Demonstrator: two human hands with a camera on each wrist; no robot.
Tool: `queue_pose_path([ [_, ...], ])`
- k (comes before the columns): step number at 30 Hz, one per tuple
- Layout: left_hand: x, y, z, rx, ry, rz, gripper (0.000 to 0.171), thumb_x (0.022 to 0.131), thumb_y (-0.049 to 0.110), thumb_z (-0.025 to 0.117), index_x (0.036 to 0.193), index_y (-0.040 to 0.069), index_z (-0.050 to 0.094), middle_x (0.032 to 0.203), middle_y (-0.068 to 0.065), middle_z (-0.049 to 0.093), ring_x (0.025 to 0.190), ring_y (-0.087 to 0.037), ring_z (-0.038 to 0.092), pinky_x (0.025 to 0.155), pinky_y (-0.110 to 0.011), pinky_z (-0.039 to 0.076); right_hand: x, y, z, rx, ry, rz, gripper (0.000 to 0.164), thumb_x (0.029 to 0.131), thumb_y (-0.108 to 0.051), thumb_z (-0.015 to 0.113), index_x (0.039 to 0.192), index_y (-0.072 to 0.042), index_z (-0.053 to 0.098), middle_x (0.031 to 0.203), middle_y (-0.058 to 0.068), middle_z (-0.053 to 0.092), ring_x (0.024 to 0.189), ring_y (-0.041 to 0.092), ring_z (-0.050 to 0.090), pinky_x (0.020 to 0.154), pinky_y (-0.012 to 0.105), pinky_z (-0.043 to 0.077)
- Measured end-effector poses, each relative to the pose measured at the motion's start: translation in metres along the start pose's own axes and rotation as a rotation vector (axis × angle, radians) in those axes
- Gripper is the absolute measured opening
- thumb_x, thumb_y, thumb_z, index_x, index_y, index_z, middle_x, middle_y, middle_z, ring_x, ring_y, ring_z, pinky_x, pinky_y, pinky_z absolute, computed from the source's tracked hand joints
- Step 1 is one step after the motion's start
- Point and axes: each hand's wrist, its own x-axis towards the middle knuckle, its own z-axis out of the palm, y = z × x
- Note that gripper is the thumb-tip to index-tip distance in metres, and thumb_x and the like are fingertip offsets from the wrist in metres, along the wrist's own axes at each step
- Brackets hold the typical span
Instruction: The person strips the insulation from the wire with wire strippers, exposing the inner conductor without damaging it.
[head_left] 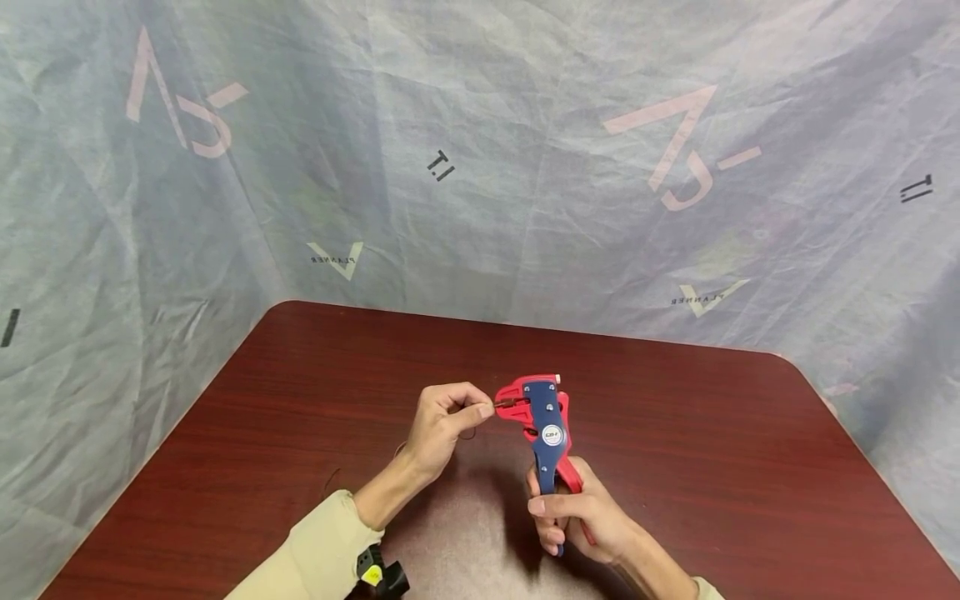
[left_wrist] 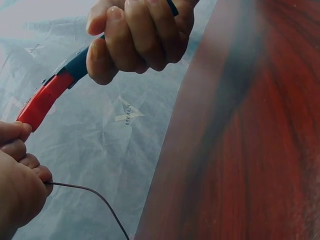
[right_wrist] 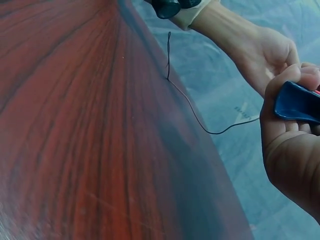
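Observation:
My right hand grips the handles of a red and blue wire stripper, held upright above the table with its red jaws turned left. Between thumb and forefinger, my left hand pinches a thin dark wire right at those jaws. The wire's end lies in the jaw opening in the head view. From the left fist the rest of the wire hangs in a loose curve, plain in the left wrist view. In the right wrist view the blue handle shows in the right fist, while the stripper's head is out of frame.
A dark red wood-grain table with rounded corners lies under both hands. Behind it and on both sides hangs a grey printed cloth. A black wrist camera is strapped at the left sleeve.

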Motion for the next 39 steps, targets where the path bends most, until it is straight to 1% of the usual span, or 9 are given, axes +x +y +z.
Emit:
queue_pose_path([
  [6,-0.001,-0.002,-0.002,0.0,-0.004,-0.011,0.016,0.082,-0.008,0.063,0.078,-0.023,0.059,0.063,0.015,0.049,0.058,0.001,0.041,0.049,-0.022,0.034,0.0,0.002,-0.001,0.002,-0.001,0.029,0.012,0.092,0.008,0.043,0.086,-0.002,0.048,0.06,0.001,0.041,0.048,0.014,0.035,0.052,0.021,0.047],
  [9,-0.001,-0.001,-0.005,-0.001,-0.013,-0.016,0.018,0.082,-0.006,0.063,0.079,-0.023,0.06,0.064,0.015,0.053,0.059,0.002,0.044,0.052,-0.02,0.037,-0.001,0.001,-0.004,0.0,-0.008,0.032,0.016,0.093,0.007,0.043,0.087,-0.005,0.05,0.062,-0.001,0.043,0.049,0.014,0.036,0.053,0.021,0.047],
  [14,-0.003,-0.005,-0.024,-0.023,0.049,-0.006,0.014,0.08,-0.011,0.062,0.078,-0.024,0.058,0.064,0.016,0.057,0.062,0.002,0.047,0.058,-0.017,0.041,-0.012,-0.006,-0.016,0.108,0.02,-0.038,0.019,0.096,0.006,0.041,0.096,-0.01,0.051,0.064,0.002,0.034,0.053,0.012,0.034,0.048,0.025,0.034],
  [16,-0.004,-0.007,-0.031,-0.014,0.06,-0.002,0.012,0.079,-0.012,0.061,0.077,-0.024,0.058,0.063,0.017,0.055,0.061,0.002,0.045,0.056,-0.018,0.039,-0.015,-0.008,-0.019,0.136,0.033,-0.027,0.02,0.096,0.005,0.04,0.098,-0.011,0.051,0.065,0.001,0.034,0.054,0.01,0.035,0.049,0.025,0.033],
  [22,-0.003,-0.012,-0.035,0.059,-0.04,-0.051,0.015,0.082,-0.007,0.064,0.079,-0.021,0.06,0.063,0.015,0.049,0.06,0.001,0.04,0.053,-0.023,0.033,-0.014,-0.008,-0.018,0.083,-0.003,0.091,0.027,0.094,0.008,0.038,0.101,-0.012,0.054,0.072,-0.005,0.049,0.058,0.008,0.047,0.06,0.022,0.051],
  [28,-0.003,-0.013,-0.036,0.134,-0.09,-0.043,0.008,0.086,-0.005,0.065,0.084,-0.013,0.068,0.075,0.019,0.063,0.067,0.002,0.048,0.062,-0.018,0.041,-0.018,-0.017,-0.027,0.131,-0.049,0.066,0.037,0.094,0.013,0.029,0.11,-0.009,0.055,0.081,-0.004,0.058,0.07,0.01,0.059,0.071,0.027,0.055],
  [30,-0.003,-0.014,-0.037,0.165,-0.11,-0.034,0.007,0.088,-0.004,0.065,0.086,-0.01,0.07,0.079,0.015,0.066,0.069,0.001,0.049,0.063,-0.018,0.042,-0.022,-0.022,-0.032,0.135,-0.053,0.052,0.04,0.094,0.013,0.027,0.113,-0.009,0.054,0.085,-0.003,0.06,0.075,0.01,0.062,0.075,0.028,0.055],
  [36,-0.003,-0.019,-0.039,0.27,-0.134,-0.029,0.006,0.089,0.0,0.069,0.088,-0.002,0.074,0.083,-0.018,0.069,0.073,0.001,0.052,0.063,-0.019,0.043,-0.036,-0.033,-0.046,0.185,-0.051,0.031,0.046,0.096,0.013,0.021,0.123,-0.004,0.054,0.101,0.006,0.07,0.091,0.019,0.07,0.088,0.037,0.057],
  [39,-0.002,-0.022,-0.039,0.346,-0.134,-0.014,0.005,0.088,0.003,0.072,0.088,0.003,0.077,0.083,-0.016,0.07,0.075,0.001,0.053,0.064,-0.019,0.045,-0.042,-0.035,-0.052,0.188,-0.041,0.039,0.047,0.097,0.012,0.02,0.126,-0.003,0.054,0.107,0.009,0.072,0.097,0.022,0.071,0.091,0.041,0.057],
])
